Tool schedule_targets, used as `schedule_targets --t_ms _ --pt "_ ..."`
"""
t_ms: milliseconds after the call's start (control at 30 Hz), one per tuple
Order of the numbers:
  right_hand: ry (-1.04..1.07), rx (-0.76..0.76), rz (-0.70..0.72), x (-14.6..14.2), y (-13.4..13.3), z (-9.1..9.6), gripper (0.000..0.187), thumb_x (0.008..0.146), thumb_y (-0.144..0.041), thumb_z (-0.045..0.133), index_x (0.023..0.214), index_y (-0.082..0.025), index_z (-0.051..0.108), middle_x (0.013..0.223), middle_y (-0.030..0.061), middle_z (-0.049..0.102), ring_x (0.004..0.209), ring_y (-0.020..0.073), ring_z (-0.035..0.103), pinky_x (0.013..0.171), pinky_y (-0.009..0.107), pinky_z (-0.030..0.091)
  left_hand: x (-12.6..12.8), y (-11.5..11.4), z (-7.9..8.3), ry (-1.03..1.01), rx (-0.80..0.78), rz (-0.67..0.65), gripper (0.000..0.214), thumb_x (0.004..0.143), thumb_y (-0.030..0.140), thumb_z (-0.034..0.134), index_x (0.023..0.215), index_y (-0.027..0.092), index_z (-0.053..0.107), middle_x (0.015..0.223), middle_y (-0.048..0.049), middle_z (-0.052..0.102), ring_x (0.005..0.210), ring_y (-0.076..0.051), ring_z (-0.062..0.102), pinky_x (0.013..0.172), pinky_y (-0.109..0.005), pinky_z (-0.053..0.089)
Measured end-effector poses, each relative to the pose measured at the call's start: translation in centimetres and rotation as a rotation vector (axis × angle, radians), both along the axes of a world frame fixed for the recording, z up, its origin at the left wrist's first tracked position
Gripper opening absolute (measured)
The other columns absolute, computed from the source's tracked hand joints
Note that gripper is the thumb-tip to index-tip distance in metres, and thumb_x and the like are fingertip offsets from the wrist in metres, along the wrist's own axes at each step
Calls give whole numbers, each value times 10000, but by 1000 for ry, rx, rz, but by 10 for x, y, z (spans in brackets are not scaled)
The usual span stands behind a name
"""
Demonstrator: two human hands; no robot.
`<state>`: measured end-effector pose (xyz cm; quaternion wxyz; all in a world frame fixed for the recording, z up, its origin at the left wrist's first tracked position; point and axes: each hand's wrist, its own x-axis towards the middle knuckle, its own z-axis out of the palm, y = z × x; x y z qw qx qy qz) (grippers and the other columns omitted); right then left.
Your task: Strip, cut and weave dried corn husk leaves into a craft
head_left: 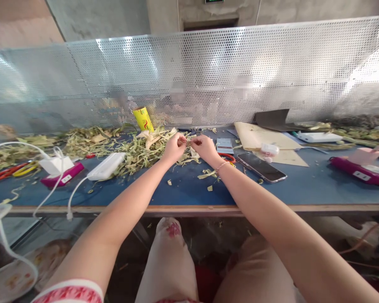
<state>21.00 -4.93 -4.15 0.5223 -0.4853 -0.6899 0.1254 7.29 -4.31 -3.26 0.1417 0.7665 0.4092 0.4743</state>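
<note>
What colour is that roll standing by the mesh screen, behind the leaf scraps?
The roll is yellow with some red print, seen best in the head view.

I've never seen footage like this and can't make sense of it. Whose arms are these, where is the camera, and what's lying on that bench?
There is no machine here. A person wears one camera on the head, looking forward and down, so the two bare arms are that person's own. The left hand and right hand meet above a blue table and pinch a small dry strip between them. Behind the hands lies a pile of pale green leaf strips. Also on the table are a smartphone, a white power bank with a cable, red scissors and a yellow roll. A perforated metal screen stands along the back.
</note>
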Motion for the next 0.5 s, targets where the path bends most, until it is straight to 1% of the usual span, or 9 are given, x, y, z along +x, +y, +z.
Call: schedule_targets --t_ms 100,233,367,500 --pt "112 -122 93 0 0 0 136 665 -184 531 687 -129 654 660 23 614 616 133 520 630 267 416 -3 1 1 64 89 -8 133 668 48 470 665 180 460 659 22 518 572 -88 466 569 -226 402" --pt "268 -174 208 0 0 -3 199 657 -277 548 718 -116 647 654 17 608 597 120 494 600 255 399 -3 0 2 147 183 25 143 653 36 469 660 175 501 695 0 535 632 -108 476 630 -253 423" --pt "423 -218 273 0 1 -6 246 638 -342 577 731 -123 639 663 23 610 610 124 496 578 248 393 -3 -1 1 156 199 58 103 645 84 542 687 173 513 723 -8 544 674 -121 494 646 -260 431" --pt "456 -223 291 0 0 -5 224 626 -341 601 707 -137 644 687 22 624 641 128 516 607 250 403 -3 1 -1 160 201 41 67 686 162 585 685 174 520 733 -16 554 699 -125 512 658 -260 431"
